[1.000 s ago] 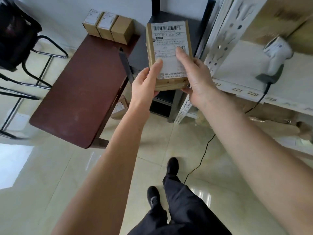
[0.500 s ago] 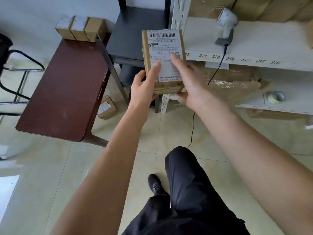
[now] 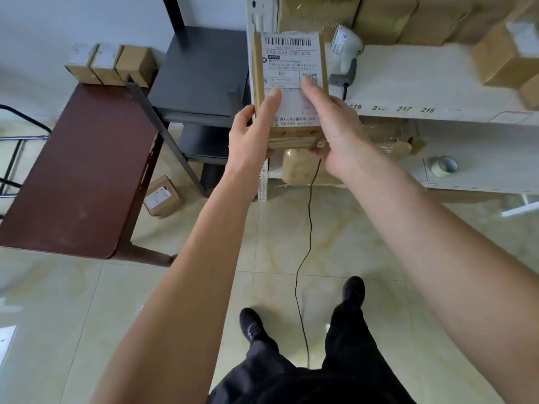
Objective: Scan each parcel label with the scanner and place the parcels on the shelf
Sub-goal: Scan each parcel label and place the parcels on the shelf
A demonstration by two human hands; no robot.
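Parcel [image 3: 291, 88] held up in air, label facing cam, just in front of shelf [image 3: 423, 86]. L hand [image 3: 252, 135] grips its left edge, thumb on label; R hand [image 3: 332, 126] grips right edge, fingers [image 3: 309, 88] on label. Scanner [image 3: 344, 55] upright on shelf behind parcel, cable down to floor. More boxes [image 3: 408, 18] on shelf. Worktop [image 3: 78, 176] at left w/ 3 small boxes [image 3: 112, 64]. Tape roll [image 3: 444, 166] on lower shelf.

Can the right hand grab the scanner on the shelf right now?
Probably not yet. The right hand is busy holding the parcel together with the left hand. The scanner stands uncovered on the white shelf just behind, so once freed it looks reachable.
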